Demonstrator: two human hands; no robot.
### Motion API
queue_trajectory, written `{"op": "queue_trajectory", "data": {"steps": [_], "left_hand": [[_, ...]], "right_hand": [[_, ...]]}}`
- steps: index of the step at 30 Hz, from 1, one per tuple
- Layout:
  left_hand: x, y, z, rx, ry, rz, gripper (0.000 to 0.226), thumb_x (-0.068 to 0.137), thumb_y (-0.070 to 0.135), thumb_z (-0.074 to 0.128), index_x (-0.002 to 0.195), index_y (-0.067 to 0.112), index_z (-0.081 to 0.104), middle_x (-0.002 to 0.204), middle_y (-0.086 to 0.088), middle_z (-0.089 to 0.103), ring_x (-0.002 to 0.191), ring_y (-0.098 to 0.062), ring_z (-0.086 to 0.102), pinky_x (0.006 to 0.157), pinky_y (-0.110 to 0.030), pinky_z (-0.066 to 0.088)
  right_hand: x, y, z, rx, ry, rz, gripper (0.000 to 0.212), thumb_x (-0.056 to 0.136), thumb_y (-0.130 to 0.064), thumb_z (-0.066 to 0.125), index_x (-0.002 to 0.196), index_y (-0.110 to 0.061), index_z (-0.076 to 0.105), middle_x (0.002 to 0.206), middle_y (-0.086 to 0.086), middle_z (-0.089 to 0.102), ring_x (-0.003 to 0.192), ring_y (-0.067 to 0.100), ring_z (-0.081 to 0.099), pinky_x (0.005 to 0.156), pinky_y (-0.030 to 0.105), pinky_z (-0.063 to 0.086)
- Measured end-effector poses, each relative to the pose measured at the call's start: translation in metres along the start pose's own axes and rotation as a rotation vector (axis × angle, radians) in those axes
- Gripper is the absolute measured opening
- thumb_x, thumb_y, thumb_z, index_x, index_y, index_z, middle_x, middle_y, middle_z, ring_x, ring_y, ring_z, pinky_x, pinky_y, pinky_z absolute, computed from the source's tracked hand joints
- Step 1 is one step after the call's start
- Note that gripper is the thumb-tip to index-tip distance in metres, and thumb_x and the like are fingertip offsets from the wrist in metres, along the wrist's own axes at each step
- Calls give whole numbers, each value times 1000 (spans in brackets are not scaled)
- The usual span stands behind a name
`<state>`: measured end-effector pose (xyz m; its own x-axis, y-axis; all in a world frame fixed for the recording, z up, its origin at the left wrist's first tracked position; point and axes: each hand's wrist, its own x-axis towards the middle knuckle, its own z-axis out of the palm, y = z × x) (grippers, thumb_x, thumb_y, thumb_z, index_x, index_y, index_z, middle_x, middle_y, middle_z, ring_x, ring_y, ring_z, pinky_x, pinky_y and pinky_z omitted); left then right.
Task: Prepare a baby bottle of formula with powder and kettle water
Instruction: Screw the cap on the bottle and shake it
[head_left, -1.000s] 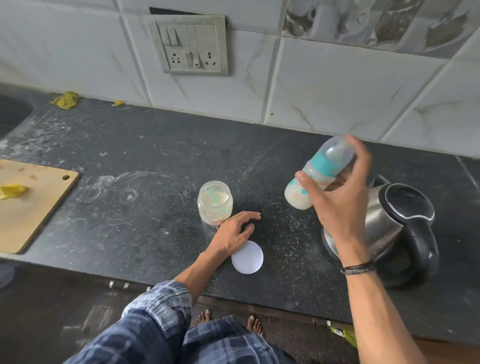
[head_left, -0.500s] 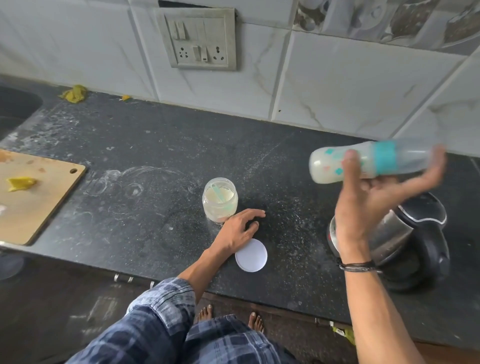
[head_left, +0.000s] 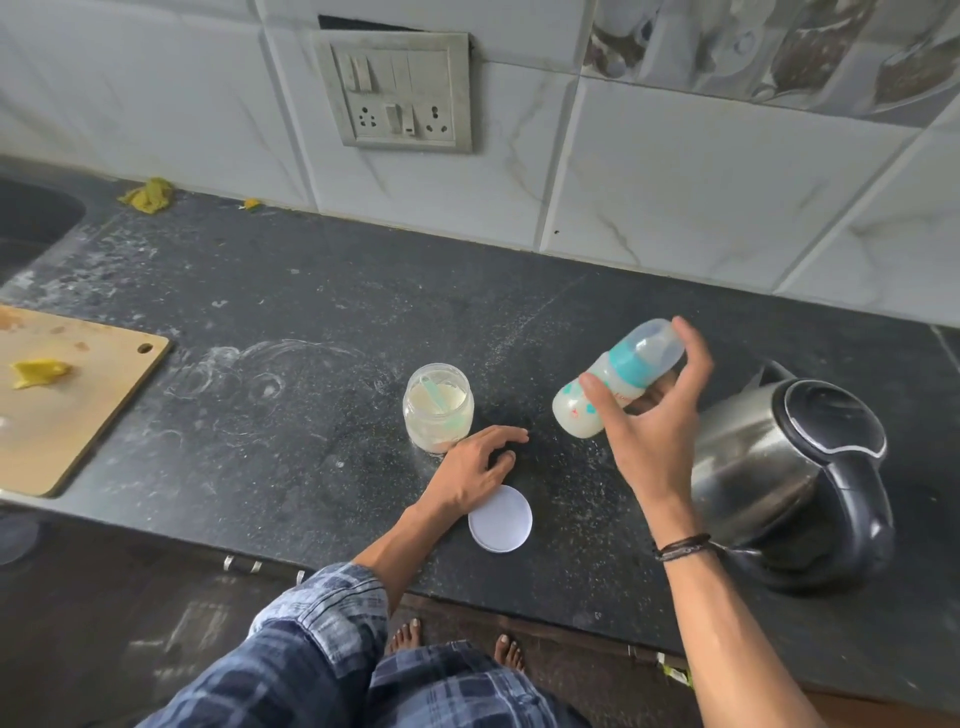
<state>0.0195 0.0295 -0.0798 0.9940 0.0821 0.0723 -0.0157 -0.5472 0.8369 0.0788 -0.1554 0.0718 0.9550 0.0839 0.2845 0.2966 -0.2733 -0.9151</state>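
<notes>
While the baby bottle (head_left: 576, 415) hangs tilted above the bench (head_left: 311, 312), right grip (head_left: 649, 431): fingers curled round it, cap on.
Left grip (head_left: 475, 462): relaxed on bench, empty.
Done: filling, capping (milky contents suggest so).
Remaining: mixing; lidding powder jar (head_left: 439, 410).

Dark counter (head_left: 311, 291), dusted with white powder. On it: an open jar (head_left: 439, 410) of powder, a white lid (head_left: 504, 525) flat nearer me, a steel kettle (head_left: 769, 467) at right, a wooden board (head_left: 78, 395) far left. My left hand (head_left: 475, 467) rests between jar and lid.
</notes>
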Motion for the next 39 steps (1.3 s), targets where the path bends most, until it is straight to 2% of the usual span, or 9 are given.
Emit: {"op": "queue_trajectory", "data": {"steps": [3,6,14,24,30,32,34,36,39], "left_hand": [[0,1,0,-2,6,12,38,95,12,51,129,20,65,133,8,64,117,-4,58,105,-26,45],[-1,1,-1,-1,2,16,37,95,12,51,129,19,65,134,7,64,118,-6,58,105,-27,45],[0,0,0,4,4,17,36,95,14,50,127,19,66,134,7,64,119,-7,59,105,-28,45],[0,1,-1,-3,-13,-2,37,95,16,50,128,22,65,136,9,62,121,-5,57,106,-29,45],[-1,2,-1,3,-14,0,37,95,12,51,128,22,65,134,9,63,120,-4,57,104,-24,44],[-1,2,-2,7,-8,0,37,95,10,51,128,21,65,133,10,63,120,-3,57,104,-21,42],[0,2,-1,6,-1,1,36,95,10,52,127,20,66,134,10,63,120,-3,57,105,-20,42],[0,2,0,8,-4,8,36,95,11,51,126,20,66,134,10,63,121,-4,57,105,-20,42],[1,0,-1,4,-8,7,36,95,12,51,127,21,66,135,9,63,121,-3,56,106,-22,42]], "right_hand": [[-4,16,5,-241,-142,11,90,79,-34,88,146,-47,29,131,-33,56,109,16,68,91,40,55],[-8,36,8,-396,-301,13,87,83,-36,83,148,-47,25,142,-16,56,118,20,62,82,27,43],[-18,59,12,-450,-327,75,91,85,-38,81,150,-49,18,147,-9,53,120,26,62,90,44,54],[-22,63,18,-435,-299,96,103,78,-37,87,154,-44,17,156,-10,45,130,25,57,93,42,51],[3,51,9,-423,-412,52,84,81,-37,82,142,-51,26,134,-18,55,114,25,64,88,34,47],[15,30,-4,-277,-274,-31,84,79,-33,86,141,-43,31,130,-32,49,112,6,62,90,28,45],[23,5,-14,-45,38,-181,87,78,-22,85,145,-25,29,135,-29,43,111,-11,53,94,18,43],[26,-19,-19,200,339,-238,84,84,-10,80,146,-6,24,143,-2,36,116,-8,50,99,22,46],[23,-37,-18,364,316,-154,85,83,-21,80,148,-13,25,141,16,38,113,16,58,92,41,56]]}}
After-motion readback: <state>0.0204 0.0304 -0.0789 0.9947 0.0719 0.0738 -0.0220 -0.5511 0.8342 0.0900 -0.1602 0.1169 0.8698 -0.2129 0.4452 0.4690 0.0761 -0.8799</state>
